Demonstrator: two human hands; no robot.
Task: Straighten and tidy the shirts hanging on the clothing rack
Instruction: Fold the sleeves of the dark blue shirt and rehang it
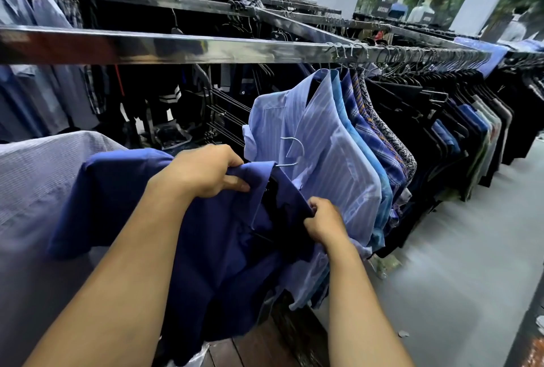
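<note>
The dark blue shirt (223,249), off the rail (176,47) and held low beside the hung striped shirt (323,143), is pinched at the collar by the left hand (203,170) and at the placket by the right hand (323,224), and is best squared on its hanger (290,154) before being hooked back.

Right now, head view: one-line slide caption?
Both hands, left and right, grip a navy shirt on its hanger, off the rail.
</note>
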